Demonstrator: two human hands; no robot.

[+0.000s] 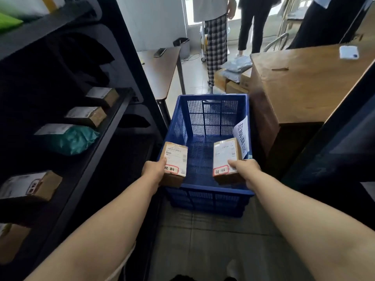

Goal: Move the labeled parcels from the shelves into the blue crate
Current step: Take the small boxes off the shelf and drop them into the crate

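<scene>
Crate floor bare; left hand and right hand fingers each clamp a parcel over it, left parcel at 9 o'clock, right parcel at 3, more shelf parcels left

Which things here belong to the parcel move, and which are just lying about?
Job: blue crate; left hand holding one labeled box; right hand holding another box; cardboard parcels and teal bag on the shelf.

Lying about: phone on the far table; white device on the wooden desk; floor boxes.
</scene>
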